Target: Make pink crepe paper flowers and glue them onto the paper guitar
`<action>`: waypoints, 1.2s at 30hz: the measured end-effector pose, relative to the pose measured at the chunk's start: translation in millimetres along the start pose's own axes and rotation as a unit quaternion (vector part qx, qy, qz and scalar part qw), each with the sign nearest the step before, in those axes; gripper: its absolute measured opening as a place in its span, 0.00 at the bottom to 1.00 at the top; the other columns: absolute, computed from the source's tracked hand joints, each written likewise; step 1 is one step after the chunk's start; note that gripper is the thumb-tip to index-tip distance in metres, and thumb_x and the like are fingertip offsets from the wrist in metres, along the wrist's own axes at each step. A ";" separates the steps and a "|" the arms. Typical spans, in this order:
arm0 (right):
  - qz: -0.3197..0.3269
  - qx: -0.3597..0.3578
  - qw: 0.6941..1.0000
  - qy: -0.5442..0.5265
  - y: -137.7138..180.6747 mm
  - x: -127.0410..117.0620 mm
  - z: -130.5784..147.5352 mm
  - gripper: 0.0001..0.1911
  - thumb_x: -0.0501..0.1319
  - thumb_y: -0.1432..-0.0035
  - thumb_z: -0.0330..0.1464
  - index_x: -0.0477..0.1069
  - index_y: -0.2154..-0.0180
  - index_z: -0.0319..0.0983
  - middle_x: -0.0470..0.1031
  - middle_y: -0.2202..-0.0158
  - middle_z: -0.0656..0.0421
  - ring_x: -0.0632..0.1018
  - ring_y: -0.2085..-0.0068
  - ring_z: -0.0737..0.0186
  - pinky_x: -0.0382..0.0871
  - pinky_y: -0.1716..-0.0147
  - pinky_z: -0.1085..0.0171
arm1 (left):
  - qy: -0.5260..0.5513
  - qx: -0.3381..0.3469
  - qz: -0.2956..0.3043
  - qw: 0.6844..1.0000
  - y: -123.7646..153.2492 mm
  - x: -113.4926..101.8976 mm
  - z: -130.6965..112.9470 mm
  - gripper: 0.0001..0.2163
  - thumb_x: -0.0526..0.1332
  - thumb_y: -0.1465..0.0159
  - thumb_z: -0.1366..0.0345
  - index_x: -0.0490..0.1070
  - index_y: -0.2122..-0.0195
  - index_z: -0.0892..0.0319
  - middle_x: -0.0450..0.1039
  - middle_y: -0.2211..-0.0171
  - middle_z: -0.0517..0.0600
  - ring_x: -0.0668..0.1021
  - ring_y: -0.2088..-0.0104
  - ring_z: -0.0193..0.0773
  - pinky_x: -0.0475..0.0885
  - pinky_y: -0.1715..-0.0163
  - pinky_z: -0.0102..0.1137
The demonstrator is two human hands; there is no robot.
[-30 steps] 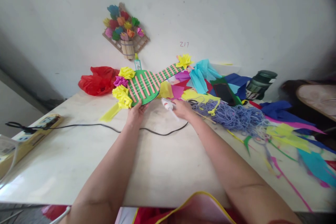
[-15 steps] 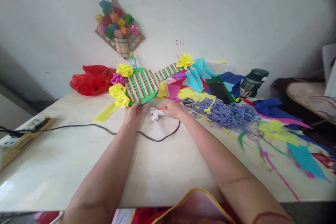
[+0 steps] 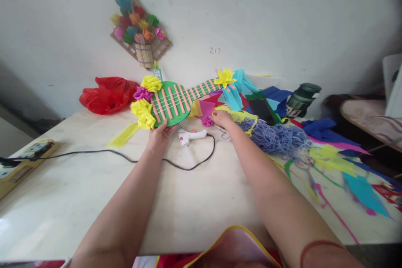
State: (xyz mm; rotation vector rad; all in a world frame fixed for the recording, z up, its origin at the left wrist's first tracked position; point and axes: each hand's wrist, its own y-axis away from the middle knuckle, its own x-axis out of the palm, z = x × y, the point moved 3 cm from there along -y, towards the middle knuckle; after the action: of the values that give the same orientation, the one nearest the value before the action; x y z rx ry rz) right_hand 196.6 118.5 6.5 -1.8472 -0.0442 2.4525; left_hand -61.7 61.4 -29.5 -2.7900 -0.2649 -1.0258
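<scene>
A green paper guitar with pink strips and white strings leans up at the back of the table. Yellow paper flowers and a magenta one decorate its body, and another yellow flower sits on its head. My left hand grips the lower edge of the guitar, thumb in front. My right hand is beside a magenta paper flower on the table, fingers bent; whether they hold anything is hard to see. Between my hands lies a white hot glue gun on its stand, touched by neither.
A black cord runs across the table from the power strip. Tangled purple yarn, paper scraps, a phone and a dark green bottle crowd the right. A red plastic bag lies back left.
My right hand has left the glue gun and moved right and back toward the magenta flower. The guitar has tilted slightly, its head lower; my left hand stays on it.
</scene>
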 end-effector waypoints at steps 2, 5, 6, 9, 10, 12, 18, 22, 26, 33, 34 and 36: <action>0.022 0.002 1.000 0.016 -4.9 0.4 3.1 0.21 0.55 0.50 0.40 0.74 0.56 0.39 0.74 0.52 0.49 0.73 0.51 0.49 0.65 0.56 0.60 | 0.001 0.002 -0.003 1.000 -0.5 -0.8 0.3 0.17 0.65 0.48 0.74 0.70 0.57 0.56 0.77 0.67 0.49 0.79 0.71 0.37 0.77 0.74 0.29; 0.046 -0.001 0.999 0.024 -8.2 1.4 6.8 0.22 0.55 0.51 0.40 0.74 0.56 0.39 0.74 0.52 0.48 0.73 0.52 0.46 0.65 0.58 0.57 | 0.004 0.004 -0.007 1.000 -0.7 -1.2 0.7 0.16 0.65 0.48 0.74 0.70 0.57 0.56 0.77 0.67 0.49 0.79 0.72 0.38 0.77 0.75 0.29; 0.048 -0.004 0.999 0.022 -8.1 1.4 7.8 0.22 0.55 0.52 0.41 0.74 0.56 0.39 0.74 0.52 0.48 0.74 0.52 0.46 0.65 0.58 0.56 | 0.006 0.003 -0.007 1.000 -0.7 -1.1 0.8 0.16 0.65 0.48 0.74 0.70 0.58 0.57 0.77 0.67 0.49 0.79 0.72 0.38 0.77 0.75 0.29; 0.044 -0.008 0.999 0.011 -5.3 0.0 9.7 0.23 0.57 0.54 0.43 0.74 0.58 0.39 0.74 0.53 0.47 0.74 0.53 0.46 0.65 0.58 0.58 | 0.007 -0.003 -0.005 1.000 -0.7 -0.6 1.3 0.17 0.65 0.47 0.75 0.70 0.57 0.57 0.77 0.68 0.49 0.79 0.73 0.38 0.77 0.75 0.29; 0.042 -0.010 0.999 0.009 -3.7 -0.9 10.3 0.23 0.58 0.54 0.44 0.74 0.59 0.39 0.75 0.54 0.48 0.74 0.53 0.47 0.65 0.59 0.58 | 0.006 -0.004 -0.004 1.000 -0.8 -0.5 1.4 0.17 0.65 0.47 0.74 0.70 0.56 0.56 0.77 0.68 0.49 0.79 0.73 0.38 0.77 0.75 0.29; 0.038 -0.019 0.999 0.004 0.3 -3.4 12.0 0.21 0.59 0.55 0.43 0.74 0.60 0.39 0.76 0.56 0.49 0.75 0.54 0.48 0.66 0.59 0.59 | 0.003 -0.003 -0.003 1.000 -1.0 -0.4 1.6 0.19 0.65 0.48 0.74 0.69 0.54 0.56 0.77 0.67 0.50 0.79 0.73 0.38 0.77 0.75 0.29; 0.017 -0.025 0.997 -0.069 14.4 -9.3 13.3 0.20 0.61 0.58 0.36 0.71 0.58 0.41 0.76 0.57 0.56 0.75 0.56 0.56 0.65 0.60 0.63 | 0.002 0.003 0.001 1.000 -1.4 -1.0 2.1 0.22 0.65 0.47 0.74 0.67 0.51 0.55 0.77 0.66 0.50 0.79 0.73 0.39 0.78 0.72 0.32; 0.019 -0.036 0.993 -0.112 21.0 -7.6 12.3 0.21 0.62 0.58 0.34 0.72 0.57 0.42 0.76 0.56 0.57 0.75 0.57 0.59 0.65 0.61 0.66 | 0.007 0.002 -0.001 1.000 -1.4 -0.9 2.3 0.19 0.65 0.48 0.75 0.69 0.54 0.56 0.77 0.68 0.49 0.79 0.73 0.39 0.78 0.71 0.33; 0.045 -0.038 0.990 -0.130 25.2 -2.1 12.5 0.11 0.62 0.58 0.33 0.75 0.68 0.40 0.78 0.67 0.58 0.75 0.64 0.60 0.64 0.67 0.66 | 0.005 0.004 0.001 1.000 -1.2 -0.4 2.2 0.18 0.66 0.49 0.75 0.70 0.56 0.56 0.77 0.68 0.49 0.79 0.73 0.38 0.78 0.70 0.33; 0.021 -0.040 0.909 -0.415 26.1 -0.5 0.5 0.10 0.61 0.63 0.32 0.73 0.73 0.36 0.74 0.75 0.61 0.73 0.70 0.64 0.65 0.69 0.68 | 0.003 0.001 0.002 1.000 -1.9 -1.5 3.0 0.17 0.65 0.48 0.75 0.70 0.57 0.58 0.77 0.66 0.51 0.79 0.72 0.39 0.78 0.72 0.32; 0.022 -0.043 0.879 -0.475 25.9 -1.9 -1.4 0.11 0.61 0.63 0.32 0.73 0.72 0.36 0.74 0.75 0.62 0.73 0.70 0.65 0.65 0.68 0.67 | 0.000 -0.002 0.005 1.000 -2.1 -1.6 3.4 0.17 0.65 0.48 0.75 0.70 0.57 0.58 0.77 0.67 0.51 0.79 0.73 0.38 0.78 0.73 0.31; 0.022 -0.048 0.823 -0.565 25.7 -5.6 -3.3 0.12 0.62 0.64 0.33 0.73 0.71 0.36 0.74 0.75 0.62 0.73 0.71 0.66 0.65 0.66 0.67 | -0.007 -0.004 0.014 1.000 -2.5 -1.6 4.3 0.17 0.65 0.49 0.75 0.70 0.57 0.59 0.77 0.67 0.51 0.79 0.73 0.38 0.77 0.74 0.30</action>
State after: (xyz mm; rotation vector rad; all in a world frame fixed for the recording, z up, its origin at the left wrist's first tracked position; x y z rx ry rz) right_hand 200.2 92.4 9.3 -0.1472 -0.1809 3.1843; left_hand -60.8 64.6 -33.6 -2.8012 -0.2242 -1.0034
